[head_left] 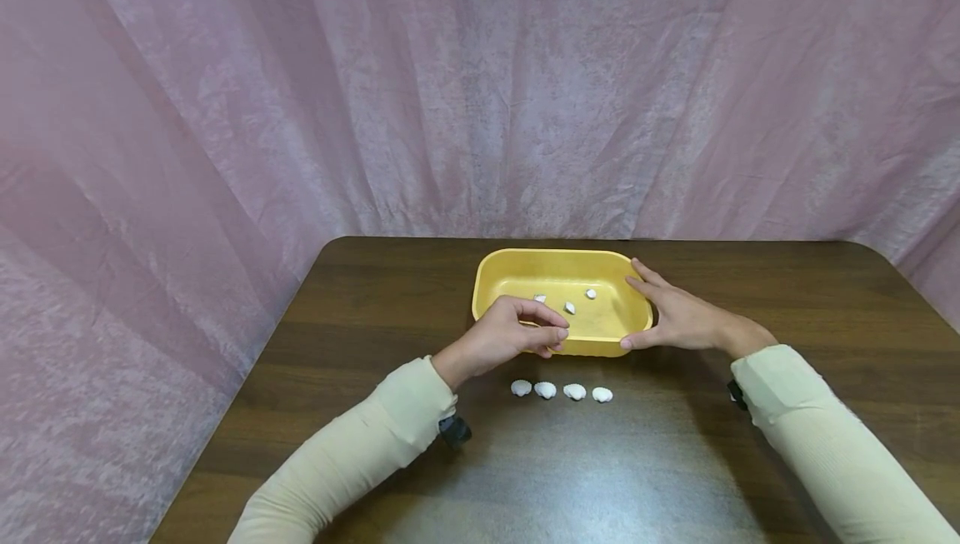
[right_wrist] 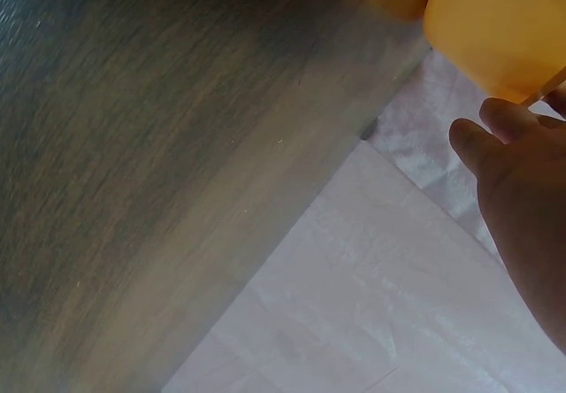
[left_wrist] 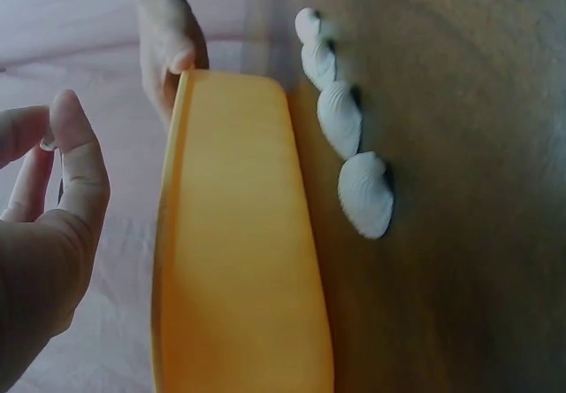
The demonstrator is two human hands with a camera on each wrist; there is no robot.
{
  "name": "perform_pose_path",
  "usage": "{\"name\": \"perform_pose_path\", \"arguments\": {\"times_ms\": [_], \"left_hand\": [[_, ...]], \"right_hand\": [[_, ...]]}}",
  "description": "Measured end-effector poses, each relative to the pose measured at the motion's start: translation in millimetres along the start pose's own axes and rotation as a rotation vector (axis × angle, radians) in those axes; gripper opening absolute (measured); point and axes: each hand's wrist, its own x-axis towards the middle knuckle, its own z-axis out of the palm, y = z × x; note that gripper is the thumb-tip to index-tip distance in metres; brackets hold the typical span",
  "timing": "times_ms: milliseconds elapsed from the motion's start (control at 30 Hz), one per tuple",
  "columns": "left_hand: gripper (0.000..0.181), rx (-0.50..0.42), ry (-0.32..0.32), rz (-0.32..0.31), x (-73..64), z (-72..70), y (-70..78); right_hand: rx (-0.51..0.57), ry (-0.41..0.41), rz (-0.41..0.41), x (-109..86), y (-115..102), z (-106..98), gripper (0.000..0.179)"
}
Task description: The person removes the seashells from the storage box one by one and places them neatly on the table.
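"What are your hands doing?"

"My left hand [head_left: 513, 331] pinches a small pale piece [left_wrist: 49, 143] between thumb and fingertips; it's mostly hidden, though I take it for a shell. The hand is over the near rim, towards eight o'clock of the yellow tray [head_left: 592, 346]."

"And the other?"

"My right hand [head_left: 686, 319] grips the tray's three o'clock end, thumb on the near edge, fingers spread to the far corner. I'd say that braces it: such a light-looking tub could slide if knocked."

"Where are the other shells?"

"Three small shells [head_left: 570, 308] lie scattered on the tray floor, one partly behind my left hand. Four ridged shells [head_left: 545, 390] form a row on the table [head_left: 390, 311], at six o'clock of the tray and clear of its wall."

"Why lined up like that?"

"Probably so each stays separate and easy to count. The pinch is fingertip-only, I think, because something so tiny leaves no room for a palm."
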Motion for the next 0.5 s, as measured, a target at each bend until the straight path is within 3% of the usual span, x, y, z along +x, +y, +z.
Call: {"name": "perform_pose_path", "arguments": {"times_ms": [233, 500], "left_hand": [[0.02, 0.011, -0.078, -0.032, -0.2, 10.1, -5.7], [0.025, 0.091, -0.127, 0.011, -1.6, 25.3, -9.3]], "right_hand": [[-0.01, -0.006, 0.004, 0.2, -0.3, -0.1, 0.113], [-0.012, 0.002, 0.007, 0.7, 0.7, 0.9, 0.11]]}}
